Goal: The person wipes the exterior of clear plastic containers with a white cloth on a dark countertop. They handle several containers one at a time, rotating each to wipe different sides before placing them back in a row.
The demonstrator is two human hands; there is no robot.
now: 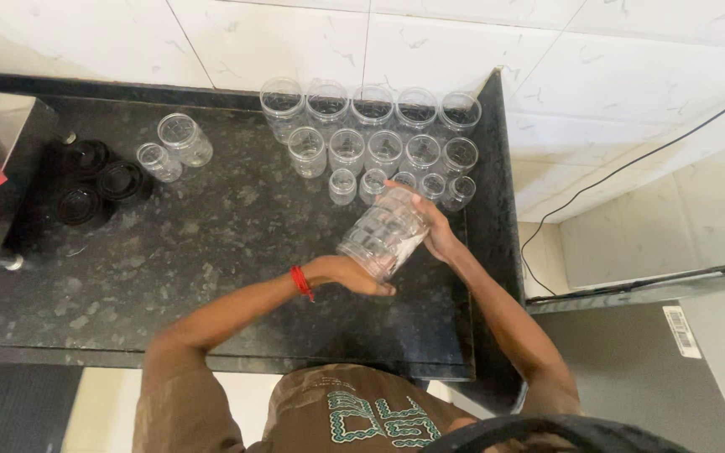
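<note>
Both hands, left hand point(354, 275) and right hand point(436, 231), clasp a tilted clear jar point(383, 232) in closed fingers; a slip risks toppling the empty jars point(379, 138) just beyond the fingertips on the counter point(211, 243).

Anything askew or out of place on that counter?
Mostly tidy: clear jars stand upright in rows by the wall. Two more jars sit apart to the left, near the black lids. The only tilted one is the large jar held between the left hand and right hand. No spills visible.
</note>
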